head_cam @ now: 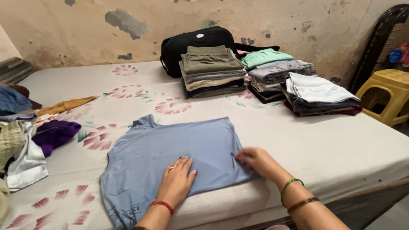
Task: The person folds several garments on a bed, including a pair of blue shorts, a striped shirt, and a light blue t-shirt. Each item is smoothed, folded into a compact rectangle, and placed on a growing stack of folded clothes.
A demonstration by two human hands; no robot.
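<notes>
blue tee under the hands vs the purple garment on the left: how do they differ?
The blue tee lies spread flat and smoothed on the bed sheet; the purple garment sits crumpled in a lump. The left hand presses flat on the blue tee and the right hand pinches its edge; the purple garment is untouched. The blue tee lies alone, while the purple garment sits among loose unfolded clothes. Both are soft garments on the same bed.

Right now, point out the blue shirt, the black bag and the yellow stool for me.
blue shirt (170, 145), head view, on the flat middle of the fabric.
black bag (191, 40), head view, on its top panel behind the folded stacks.
yellow stool (390, 79), head view, on the seat.
</notes>
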